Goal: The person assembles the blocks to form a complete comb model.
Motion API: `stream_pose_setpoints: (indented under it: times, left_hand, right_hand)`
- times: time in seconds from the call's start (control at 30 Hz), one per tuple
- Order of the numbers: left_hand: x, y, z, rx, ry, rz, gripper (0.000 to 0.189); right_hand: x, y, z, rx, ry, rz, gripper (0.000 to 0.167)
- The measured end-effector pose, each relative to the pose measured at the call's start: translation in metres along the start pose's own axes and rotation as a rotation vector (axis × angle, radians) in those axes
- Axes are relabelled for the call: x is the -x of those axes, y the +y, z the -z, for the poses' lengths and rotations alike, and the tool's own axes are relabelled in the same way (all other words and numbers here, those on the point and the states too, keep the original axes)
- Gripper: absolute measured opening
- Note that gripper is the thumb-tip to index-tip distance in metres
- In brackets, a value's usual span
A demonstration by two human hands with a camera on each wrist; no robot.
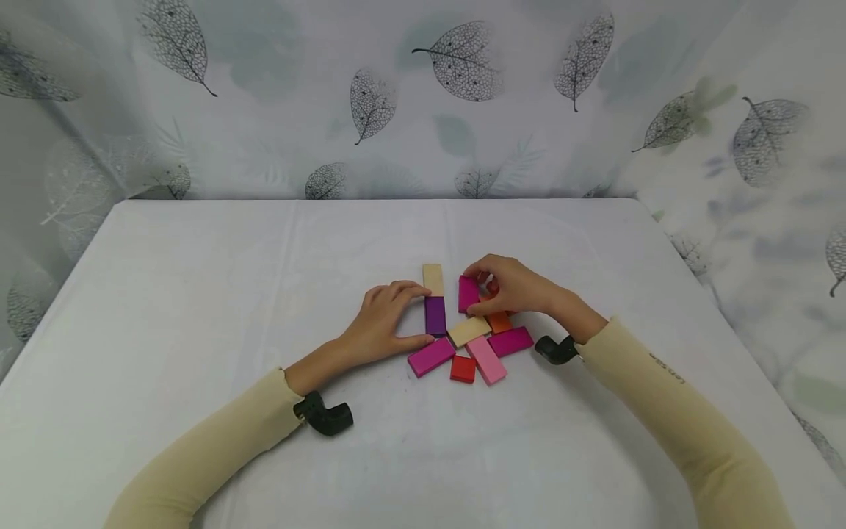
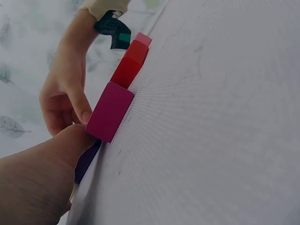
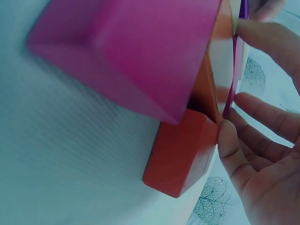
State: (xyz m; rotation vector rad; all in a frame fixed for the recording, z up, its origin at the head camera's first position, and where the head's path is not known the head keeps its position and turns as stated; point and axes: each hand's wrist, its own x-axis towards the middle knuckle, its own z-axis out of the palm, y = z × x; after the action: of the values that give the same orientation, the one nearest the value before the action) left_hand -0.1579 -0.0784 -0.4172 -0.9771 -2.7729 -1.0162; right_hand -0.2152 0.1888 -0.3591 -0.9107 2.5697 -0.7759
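Note:
My left hand (image 1: 380, 323) lies at the left of the purple block (image 1: 435, 316), its index fingertip by the far end and its thumb by the near end, fingers extended. Beyond the purple block is a cream block (image 1: 432, 279); a magenta block (image 1: 431, 357) lies just below the thumb. My right hand (image 1: 514, 285) pinches another magenta block (image 1: 468, 294) lengthwise between thumb and fingers. Under that hand, an orange block (image 1: 499, 322) partly shows. In the right wrist view, a fingertip touches an orange-red block (image 3: 180, 152).
Close by lie a second cream block (image 1: 469, 331), a pink block (image 1: 486, 360), a small red block (image 1: 463, 369) and a third magenta block (image 1: 511, 342). All are on a white-covered table (image 1: 264, 264). A leaf-patterned curtain (image 1: 277, 95) hangs behind it.

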Motion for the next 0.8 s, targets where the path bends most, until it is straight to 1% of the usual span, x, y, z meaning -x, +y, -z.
stream_pose_setpoints:
  times: [0.17, 0.37, 0.6, 0.8]
  left_hand:
    - [0.0005, -0.0004, 0.0005, -0.005, -0.016, -0.016, 0.068]
    - [-0.0004, -0.0006, 0.001, -0.035, -0.033, -0.04, 0.07]
    - [-0.0019, -0.0017, 0.0008, -0.103, -0.043, -0.018, 0.074]
    - [-0.002, -0.0013, 0.0006, -0.118, -0.06, -0.007, 0.073]
  right_hand:
    - [-0.0036, -0.001, 0.0003, 0.009, 0.015, -0.01, 0.056]
    - [-0.0068, -0.0002, 0.0024, 0.024, -0.003, -0.029, 0.057]
    - [-0.0075, -0.0005, 0.0039, 0.011, -0.019, -0.044, 0.059]
    - [-0.007, -0.0041, 0.0055, 0.022, -0.044, -0.051, 0.06]
